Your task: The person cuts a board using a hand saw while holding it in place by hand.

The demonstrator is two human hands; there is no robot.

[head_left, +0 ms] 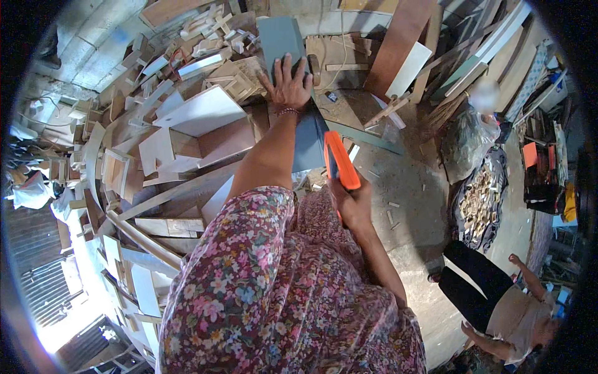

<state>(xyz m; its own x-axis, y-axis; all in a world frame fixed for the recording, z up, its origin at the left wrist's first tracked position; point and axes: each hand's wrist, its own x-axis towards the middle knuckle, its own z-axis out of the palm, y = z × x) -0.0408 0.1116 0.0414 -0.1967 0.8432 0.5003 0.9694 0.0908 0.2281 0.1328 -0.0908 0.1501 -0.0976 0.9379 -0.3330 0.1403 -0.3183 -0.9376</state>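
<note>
While the left hand [289,90] lies spread flat on the grey board [280,41] ahead, the right hand [352,201] grips an orange-handled saw [343,161] near the board's right edge; too little pressure might let the board slide.

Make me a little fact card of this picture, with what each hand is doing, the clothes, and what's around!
Left grip: open, palm down, fingers spread on a grey board
Right grip: closed around an orange handle, which looks like a saw's
Clothes: flowery cloth
Left side: lots of wood, including a white board
Far side: a reddish-brown plank
Right side: a heap of small wood bits
Other person: lower right, in dark trousers
</note>
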